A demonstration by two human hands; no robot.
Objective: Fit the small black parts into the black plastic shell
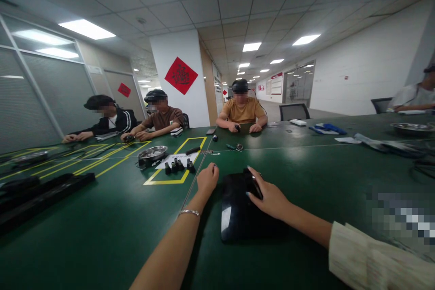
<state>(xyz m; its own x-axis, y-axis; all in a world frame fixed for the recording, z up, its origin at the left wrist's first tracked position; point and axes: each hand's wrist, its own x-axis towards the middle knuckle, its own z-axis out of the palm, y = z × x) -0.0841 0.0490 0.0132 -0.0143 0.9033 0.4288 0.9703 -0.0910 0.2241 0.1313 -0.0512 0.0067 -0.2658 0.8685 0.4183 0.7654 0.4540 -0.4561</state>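
At the far left, a shallow metal bowl (31, 158) sits on the green table (112, 231), with a long black rack (57, 194) nearer the camera. Behind them a person in a black jacket (123, 120) leans on the table, and next along a person in a brown shirt (166, 120) has both hands near a dark object. Then comes another metal bowl (153, 153), just beside a white sheet (159, 163) inside a yellow tape outline; several short black cylinders (175, 166) stand at the sheet's near edge. The left hand (208, 177), a silver bracelet (190, 212) at its wrist, is curled into a loose fist near the table seam; whether it holds anything cannot be told. To its right lies a glossy black pad (233, 217), and at the pad's far right part the right hand (270, 194) grips a dark, mouse-shaped object (254, 185), fingers over it. Beyond sits a person in a tan shirt (243, 111). Farther right are a blue cloth (326, 129) and a third metal bowl (413, 129).
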